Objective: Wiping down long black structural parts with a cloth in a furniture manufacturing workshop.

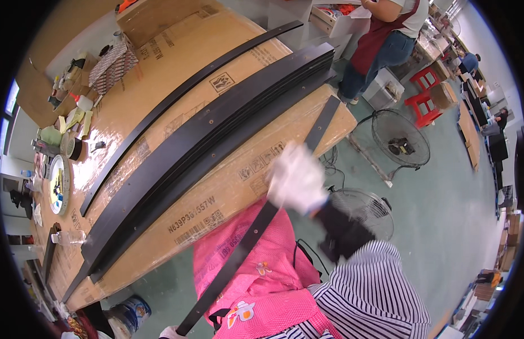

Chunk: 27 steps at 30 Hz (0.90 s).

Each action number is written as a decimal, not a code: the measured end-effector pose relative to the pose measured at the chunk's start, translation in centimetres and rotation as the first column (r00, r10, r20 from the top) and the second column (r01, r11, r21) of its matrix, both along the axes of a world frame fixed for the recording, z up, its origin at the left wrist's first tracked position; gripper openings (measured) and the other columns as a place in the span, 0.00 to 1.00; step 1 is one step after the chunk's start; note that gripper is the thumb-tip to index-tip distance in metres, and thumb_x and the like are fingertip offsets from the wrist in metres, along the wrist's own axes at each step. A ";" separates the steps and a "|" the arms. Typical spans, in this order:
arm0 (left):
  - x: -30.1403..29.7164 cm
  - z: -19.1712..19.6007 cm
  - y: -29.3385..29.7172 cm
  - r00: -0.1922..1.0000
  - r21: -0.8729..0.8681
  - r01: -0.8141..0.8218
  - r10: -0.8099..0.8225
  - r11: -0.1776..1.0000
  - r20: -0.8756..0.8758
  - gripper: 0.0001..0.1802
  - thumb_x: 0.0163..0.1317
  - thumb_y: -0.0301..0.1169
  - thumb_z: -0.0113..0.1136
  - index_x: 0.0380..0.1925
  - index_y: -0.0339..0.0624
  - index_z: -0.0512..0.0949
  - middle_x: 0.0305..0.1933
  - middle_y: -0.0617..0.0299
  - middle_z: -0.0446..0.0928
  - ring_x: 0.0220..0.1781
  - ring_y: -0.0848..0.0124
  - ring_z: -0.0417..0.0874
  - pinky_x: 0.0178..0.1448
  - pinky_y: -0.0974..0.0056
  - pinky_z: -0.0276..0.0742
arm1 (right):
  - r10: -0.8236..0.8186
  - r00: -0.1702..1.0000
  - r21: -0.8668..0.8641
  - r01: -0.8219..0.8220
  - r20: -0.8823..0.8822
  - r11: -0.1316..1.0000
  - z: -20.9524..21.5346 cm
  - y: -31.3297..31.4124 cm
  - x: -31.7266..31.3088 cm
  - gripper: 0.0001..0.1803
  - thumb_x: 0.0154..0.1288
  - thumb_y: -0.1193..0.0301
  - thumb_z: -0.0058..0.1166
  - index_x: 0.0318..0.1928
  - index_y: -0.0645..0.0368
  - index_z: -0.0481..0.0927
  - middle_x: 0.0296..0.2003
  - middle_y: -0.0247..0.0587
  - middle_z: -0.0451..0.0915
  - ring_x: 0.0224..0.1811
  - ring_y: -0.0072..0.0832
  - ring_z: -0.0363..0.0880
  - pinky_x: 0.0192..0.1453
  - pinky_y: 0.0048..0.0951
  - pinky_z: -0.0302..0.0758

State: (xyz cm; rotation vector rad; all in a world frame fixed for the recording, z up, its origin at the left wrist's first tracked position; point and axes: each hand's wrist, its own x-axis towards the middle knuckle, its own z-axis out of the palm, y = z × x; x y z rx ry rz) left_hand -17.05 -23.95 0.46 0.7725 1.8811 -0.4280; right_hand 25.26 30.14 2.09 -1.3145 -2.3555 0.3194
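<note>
A long flat black strip (236, 254) with small holes slants across my pink apron, its far end resting over the table's edge. My right hand (297, 178), in a white glove, is closed round the strip past its middle; motion blurs the fingers. At the lower edge, my gloved left hand (172, 333) grips the strip's near end and is mostly cut off by the frame. On the table, just beyond the strip, lies a stack of curved black strips (211, 121). A single curved black strip (177, 110) lies apart, farther back.
Cardboard covers the table (197, 223). At its left stand a white round tray (59, 183), a clear bottle (70, 237) and a glue bottle (82, 101). Floor fans (400, 138) and red stools (423, 110) stand right. Another person (375, 45) stands beyond the table.
</note>
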 end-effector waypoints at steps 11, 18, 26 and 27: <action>0.3 -0.4 3.4 0.999 0.015 -0.049 0.049 0.999 -0.008 0.22 0.54 0.40 0.73 0.48 0.46 0.88 0.36 0.48 0.88 0.43 0.51 0.90 0.47 0.49 0.81 | -0.824 0.565 -0.175 0.816 0.043 0.551 -5.1 24.1 17.8 0.25 0.67 0.49 0.57 0.48 0.57 0.86 0.49 0.59 0.86 0.54 0.57 0.84 0.56 0.54 0.79; 0.0 -0.9 2.4 0.989 0.083 0.133 -0.126 0.988 -0.078 0.29 0.54 0.41 0.73 0.58 0.52 0.84 0.41 0.47 0.87 0.46 0.47 0.89 0.49 0.49 0.84 | -0.749 0.629 0.030 0.761 0.209 0.648 -0.8 15.9 20.6 0.26 0.70 0.53 0.52 0.52 0.63 0.84 0.50 0.62 0.85 0.54 0.57 0.85 0.58 0.51 0.80; -2.4 -1.3 7.2 0.964 0.130 0.238 -0.218 0.962 -0.154 0.23 0.40 0.43 0.74 0.40 0.51 0.89 0.36 0.52 0.89 0.43 0.55 0.91 0.52 0.54 0.86 | -0.478 0.840 -0.313 0.395 -0.257 0.864 0.3 17.1 17.4 0.21 0.71 0.54 0.55 0.48 0.60 0.86 0.45 0.52 0.88 0.49 0.52 0.86 0.56 0.50 0.79; -2.6 -1.5 8.0 0.971 0.165 0.220 -0.201 0.961 -0.127 0.23 0.40 0.42 0.74 0.41 0.51 0.90 0.37 0.52 0.89 0.43 0.55 0.91 0.52 0.54 0.86 | -0.473 0.879 -0.073 0.469 -0.059 0.880 -2.1 15.6 14.9 0.21 0.70 0.54 0.57 0.50 0.59 0.85 0.46 0.53 0.87 0.51 0.52 0.85 0.57 0.49 0.78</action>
